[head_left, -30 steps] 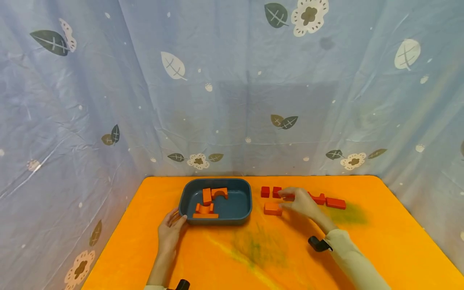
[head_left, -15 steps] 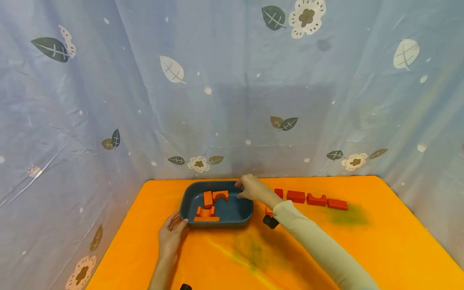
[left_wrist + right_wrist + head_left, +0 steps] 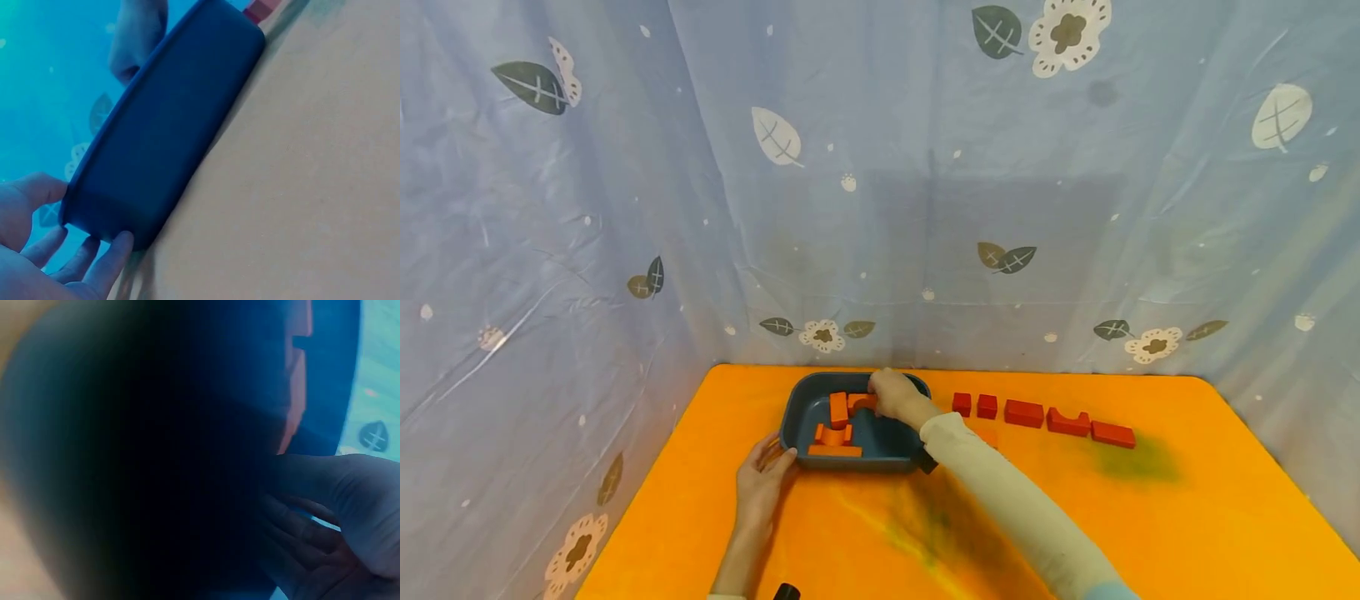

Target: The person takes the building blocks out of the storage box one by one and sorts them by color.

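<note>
A dark blue-grey tray (image 3: pixel 880 464) holds several orange blocks: an upright block (image 3: pixel 838 410), an arch block (image 3: pixel 861 402), a second arch block lying curve up (image 3: pixel 833 436) and a long flat bar (image 3: pixel 834 451). My left hand (image 3: pixel 760 482) touches the tray's near left corner from outside; in the left wrist view its fingertips (image 3: pixel 120 240) rest spread along the tray's end. My right hand (image 3: pixel 897 395) reaches down into the tray's far right part, fingers at the arch block's right end. Its fingertips are hidden, so I cannot tell whether it grips that block.
Right of the tray runs a row of red blocks: two cubes (image 3: pixel 987 406), a long block (image 3: pixel 1024 413), an arch block (image 3: pixel 1067 422) and another long block (image 3: pixel 1113 434). An orange block (image 3: pixel 988 436) lies partly behind the right sleeve. A patterned curtain (image 3: pixel 895 208) surrounds the orange table (image 3: pixel 850 533).
My right hand has moved left from beside the orange block on the table, over the tray's right rim, to the arch block inside. The left hand stays at the tray's corner.
</note>
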`<state>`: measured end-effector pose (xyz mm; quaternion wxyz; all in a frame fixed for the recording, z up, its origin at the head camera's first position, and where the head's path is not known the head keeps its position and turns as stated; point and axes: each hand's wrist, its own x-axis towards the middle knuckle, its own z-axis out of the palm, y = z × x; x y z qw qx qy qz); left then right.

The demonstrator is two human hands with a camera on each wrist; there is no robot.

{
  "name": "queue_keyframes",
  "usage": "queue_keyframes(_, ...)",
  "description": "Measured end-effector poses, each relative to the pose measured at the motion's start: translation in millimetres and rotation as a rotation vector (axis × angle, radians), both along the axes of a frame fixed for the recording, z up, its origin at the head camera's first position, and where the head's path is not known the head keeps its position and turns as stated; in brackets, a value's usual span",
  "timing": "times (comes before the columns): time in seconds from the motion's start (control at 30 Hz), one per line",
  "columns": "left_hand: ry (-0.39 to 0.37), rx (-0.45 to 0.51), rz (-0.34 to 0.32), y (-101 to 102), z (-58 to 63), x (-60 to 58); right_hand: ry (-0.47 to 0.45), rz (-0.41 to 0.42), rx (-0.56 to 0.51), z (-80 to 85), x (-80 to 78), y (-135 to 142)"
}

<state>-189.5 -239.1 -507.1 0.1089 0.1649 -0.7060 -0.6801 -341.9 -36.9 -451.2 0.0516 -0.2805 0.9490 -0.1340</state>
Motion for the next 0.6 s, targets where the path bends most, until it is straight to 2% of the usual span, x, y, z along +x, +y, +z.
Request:
queue_keyframes(0.17, -0.008, -0.010, 0.002, 0.3, 1.5, -0.4, 0.039, 0.009, -0.038, -8.9, 2.6, 3.2)
queue_keyframes(0.3, -0.009, -0.011, -0.009, 2.8, 1.1, -0.5, 0.091, 0.008, -0.046, -9.1, 2.2, 8.0)
queue_keyframes(0.43, 0.001, -0.018, -0.011, 3.4, 1.5, 0.8, 0.145, 0.022, -0.073, 3.2, 1.6, 13.3)
queue_keyframes(0.6, 0.017, -0.009, -0.009, 2.6, 1.9, 1.5, 0.147, 0.032, -0.094, 19.6, 5.7, 22.6)
